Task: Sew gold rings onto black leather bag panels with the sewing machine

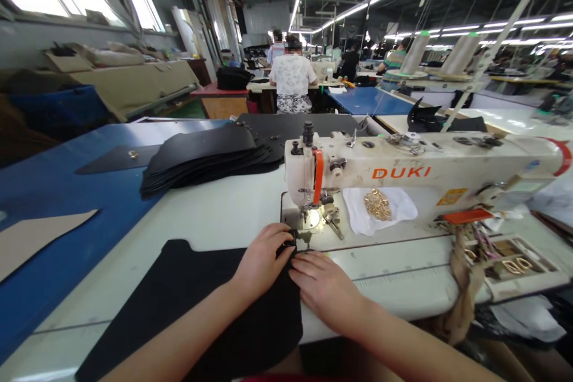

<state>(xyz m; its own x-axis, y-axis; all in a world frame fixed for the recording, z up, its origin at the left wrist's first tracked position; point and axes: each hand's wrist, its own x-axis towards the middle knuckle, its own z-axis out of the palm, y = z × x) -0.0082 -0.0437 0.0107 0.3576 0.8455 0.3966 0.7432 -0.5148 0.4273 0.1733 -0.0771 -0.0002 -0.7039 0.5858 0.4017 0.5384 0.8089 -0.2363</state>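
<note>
A large black panel of leather-like material (201, 322) lies across the front of the sewing table, its near part hanging over the edge. My left hand (259, 256) is closed at the panel's upper right corner, pinching a small black strap piece (289, 243) between thumb and fingers. Close beside it, my right hand (329, 289) has its fingers bent together on the panel's right edge; its thumb is mostly hidden. Both hands are just in front of the needle area of a white sewing machine (358, 164), with the presser foot (305, 215) a little beyond the fingertips.
Stacked black panels (201, 152) stand at the back left. Under the machine arm, gold-coloured metal pieces (377, 204) lie on a white cloth (406, 209). A parts tray (521, 268) with gold rings is at right. A person (293, 77) works farther back, near a blue table (364, 100).
</note>
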